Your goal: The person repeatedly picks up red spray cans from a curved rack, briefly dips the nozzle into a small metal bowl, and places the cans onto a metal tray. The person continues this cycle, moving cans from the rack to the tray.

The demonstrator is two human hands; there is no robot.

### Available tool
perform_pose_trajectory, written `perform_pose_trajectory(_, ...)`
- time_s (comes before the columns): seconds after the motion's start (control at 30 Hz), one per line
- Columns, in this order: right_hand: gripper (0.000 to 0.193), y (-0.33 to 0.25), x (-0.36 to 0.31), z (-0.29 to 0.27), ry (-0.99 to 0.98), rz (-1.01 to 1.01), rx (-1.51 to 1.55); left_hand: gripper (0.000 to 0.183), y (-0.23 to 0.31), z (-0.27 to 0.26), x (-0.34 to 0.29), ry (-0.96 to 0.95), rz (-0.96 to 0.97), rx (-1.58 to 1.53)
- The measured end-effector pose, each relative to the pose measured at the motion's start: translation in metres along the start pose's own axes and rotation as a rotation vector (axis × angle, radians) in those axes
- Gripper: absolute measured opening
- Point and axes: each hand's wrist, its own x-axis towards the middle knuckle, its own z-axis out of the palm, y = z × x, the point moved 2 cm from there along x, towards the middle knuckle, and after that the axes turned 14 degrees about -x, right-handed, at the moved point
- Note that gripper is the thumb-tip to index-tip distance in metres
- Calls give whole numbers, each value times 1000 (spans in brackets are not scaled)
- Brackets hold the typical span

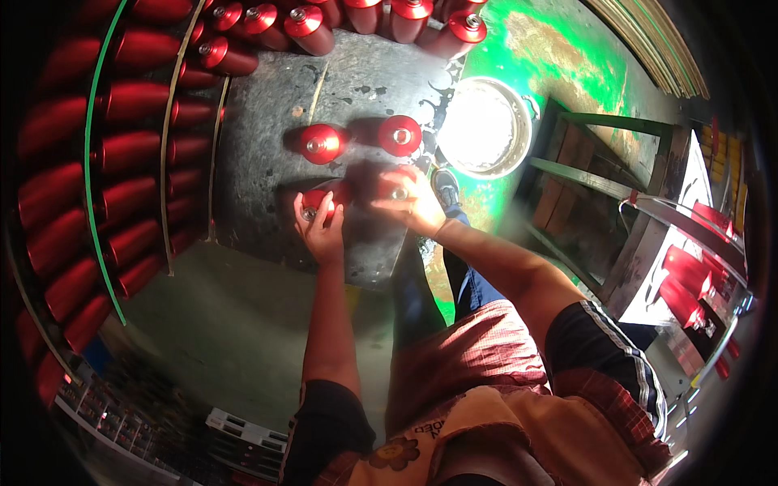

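1. The green-stained floor [559,40] runs along the right side of the work area, giving a strip between the tabletop and the furniture farther right.
2. Tiers of red cylinders [130,154] fill the left, divided by thin strips, one of them green; they wall off the left edge of the tabletop.
3. The dark grey tabletop [259,162] is scuffed and stained. Its right edge borders the floor, its near edge lies in shadow before the person, and grey surface shows between the tiers and the hands.
4. A dark frame [620,123] stands well to the right, beyond the basin.
5. A round basin [520,138], glaring white inside, sits just beyond the right edge, near the right hand.
6. A cluster of red bottles [308,34] lines the far edge and bounds reach that way.
7. The left hand [324,235] curls its fingers and thumb around the top of one red bottle; the right hand [421,209] is blurred at another, and I cannot tell whether it grips.
8. Two more bottles, the far-left bottle [324,144] and far-right bottle [399,135], stand apart just beyond the hands.
9. A shoe [445,188] shows beside the right edge.
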Motion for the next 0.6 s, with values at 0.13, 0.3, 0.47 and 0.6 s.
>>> perform_pose_trajectory(0.13,38,-10,-3,-7,11,-28,26,24,15,-12,-2,35,100,67)
perform_pose_trajectory(0.3,37,-13,10,5,-74,-94,237,20,25,2,13,-183,168,-195)
perform_pose_trajectory(0.47,18,-6,36,13,-2,80,182,32,22,21,40,31,-164,-518)
perform_pose_trajectory(0.6,48,3,46,-14,176,696,511,52,27,28,75,31,-216,-547)
